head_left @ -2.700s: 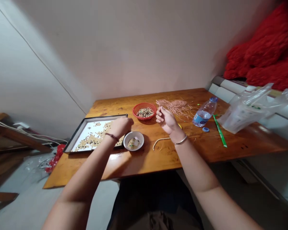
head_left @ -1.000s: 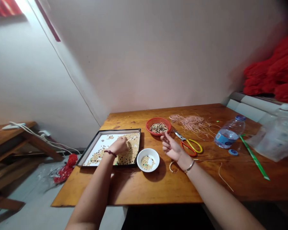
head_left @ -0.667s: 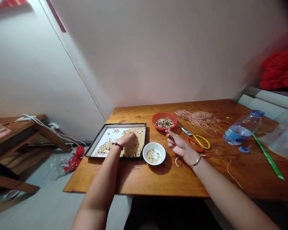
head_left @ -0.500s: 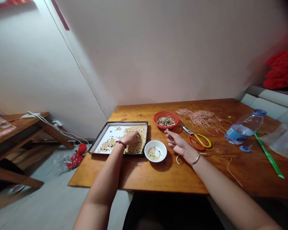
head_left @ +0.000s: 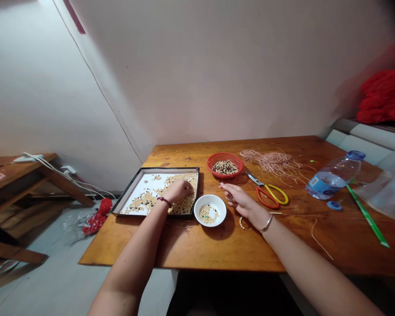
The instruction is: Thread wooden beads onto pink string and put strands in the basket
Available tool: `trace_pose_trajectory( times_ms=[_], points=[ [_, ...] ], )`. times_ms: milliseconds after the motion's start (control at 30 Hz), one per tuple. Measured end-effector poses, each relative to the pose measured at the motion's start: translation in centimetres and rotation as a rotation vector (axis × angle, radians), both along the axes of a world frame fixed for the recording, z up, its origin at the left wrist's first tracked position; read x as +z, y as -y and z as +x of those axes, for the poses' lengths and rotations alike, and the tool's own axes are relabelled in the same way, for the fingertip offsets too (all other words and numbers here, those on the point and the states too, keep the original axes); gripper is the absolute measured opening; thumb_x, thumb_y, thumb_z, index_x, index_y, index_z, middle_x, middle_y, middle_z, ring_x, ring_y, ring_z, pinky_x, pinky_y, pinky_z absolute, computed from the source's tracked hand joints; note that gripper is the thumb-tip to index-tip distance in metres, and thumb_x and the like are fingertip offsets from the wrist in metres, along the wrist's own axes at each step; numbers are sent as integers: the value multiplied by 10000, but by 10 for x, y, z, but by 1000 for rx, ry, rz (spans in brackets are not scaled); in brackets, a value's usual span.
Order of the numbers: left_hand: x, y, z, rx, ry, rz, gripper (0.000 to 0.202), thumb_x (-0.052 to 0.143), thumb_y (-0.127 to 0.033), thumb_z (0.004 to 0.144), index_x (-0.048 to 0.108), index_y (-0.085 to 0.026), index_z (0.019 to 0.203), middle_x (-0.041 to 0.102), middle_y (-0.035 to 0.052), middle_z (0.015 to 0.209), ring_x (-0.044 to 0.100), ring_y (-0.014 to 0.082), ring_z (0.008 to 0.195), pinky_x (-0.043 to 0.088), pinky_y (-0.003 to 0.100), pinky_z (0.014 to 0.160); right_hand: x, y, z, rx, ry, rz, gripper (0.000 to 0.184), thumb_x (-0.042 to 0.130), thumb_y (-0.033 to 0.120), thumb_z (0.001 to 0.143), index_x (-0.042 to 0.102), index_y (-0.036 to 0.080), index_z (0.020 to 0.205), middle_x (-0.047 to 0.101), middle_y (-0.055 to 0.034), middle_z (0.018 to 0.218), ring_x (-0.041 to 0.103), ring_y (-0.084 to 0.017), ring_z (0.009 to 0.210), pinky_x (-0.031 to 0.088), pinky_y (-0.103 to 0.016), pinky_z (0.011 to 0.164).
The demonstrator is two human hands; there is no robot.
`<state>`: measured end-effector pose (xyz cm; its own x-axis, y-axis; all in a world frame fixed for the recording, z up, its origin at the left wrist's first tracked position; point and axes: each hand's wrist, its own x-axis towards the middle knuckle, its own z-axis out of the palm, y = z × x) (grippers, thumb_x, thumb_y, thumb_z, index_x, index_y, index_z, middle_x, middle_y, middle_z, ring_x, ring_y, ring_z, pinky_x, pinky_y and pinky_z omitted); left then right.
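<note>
Small round beads (head_left: 184, 206), mostly cream, some black, lay loose in the rectangular, black-rimmed white tray (head_left: 136, 184), densest rightward.

Clear bottle (head_left: 333, 176), blue cap (head_left: 334, 205) beside it, green strip (head_left: 367, 215), red pile (head_left: 383, 96)

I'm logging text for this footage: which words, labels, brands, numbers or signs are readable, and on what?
No text is readable.
Label on the bottle: printing, too small and blurred.
Blue disc: pale mark, too blurred.
Green strip: pale marks, too small.
</note>
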<state>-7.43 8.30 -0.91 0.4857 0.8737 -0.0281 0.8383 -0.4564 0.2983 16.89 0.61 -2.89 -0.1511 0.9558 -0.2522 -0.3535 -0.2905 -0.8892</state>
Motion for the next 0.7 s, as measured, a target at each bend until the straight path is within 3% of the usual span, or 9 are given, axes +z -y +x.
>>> trace_pose_trajectory(
  times_ms=[167, 300, 467, 567, 700],
  points=[
    [2, -2, -1, 21, 42, 1, 178, 610, -277, 765, 744, -161, 762, 717, 68, 765, 618, 177, 695, 417, 254, 635, -1, 2, -4, 44, 32, 66, 374, 744, 465, 632, 577, 165, 781, 369, 100, 483, 190, -16, 385, 79, -187, 392],
    [18, 6, 1, -4, 82, -24, 242, 592, -342, 795, 739, -151, 792, 705, 46, 717, 607, 162, 651, 418, 249, 612, 0, 2, -3, 43, 49, 94, 343, 740, 443, 649, 553, 169, 737, 377, 94, 479, 193, -19, 385, 73, -196, 395],
    [34, 31, 17, -127, 286, -282, 254, 613, -367, 793, 738, -163, 879, 736, 37, 810, 645, 167, 720, 450, 232, 620, 3, 1, -2, 39, 40, 45, 353, 742, 443, 645, 521, 176, 709, 329, 112, 460, 154, -13, 371, 56, -196, 387],
    [34, 48, 33, -219, 227, -276, 229, 627, -347, 792, 746, -189, 906, 740, 35, 848, 652, 166, 721, 448, 235, 638, 2, 1, -3, 24, 76, 50, 339, 731, 445, 653, 538, 172, 714, 344, 106, 455, 178, -16, 365, 62, -194, 376],
    [26, 67, 49, -302, 40, -131, 185, 609, -293, 814, 748, -210, 903, 739, 56, 852, 652, 185, 719, 436, 264, 678, 1, 0, -3, 6, 107, 53, 333, 726, 445, 648, 545, 170, 694, 358, 100, 450, 202, -18, 363, 83, -189, 366]
  ],
)
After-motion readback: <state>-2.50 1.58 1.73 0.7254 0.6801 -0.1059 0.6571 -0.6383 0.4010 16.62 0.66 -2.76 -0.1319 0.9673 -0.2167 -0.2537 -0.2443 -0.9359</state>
